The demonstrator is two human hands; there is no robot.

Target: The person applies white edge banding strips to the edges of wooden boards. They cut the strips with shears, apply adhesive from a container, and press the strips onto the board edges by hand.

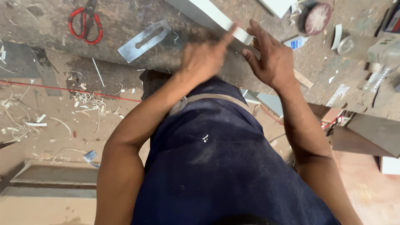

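Head view: both hands meet at the near end of a long white laminated board (208, 14) on the dusty table (125, 25). The left hand (204, 58), blurred, pinches a white edging strip (243, 35); the right hand (271, 58) lies open against the board. Right of the board stands a clear plastic bottle (381, 68), contents unclear.
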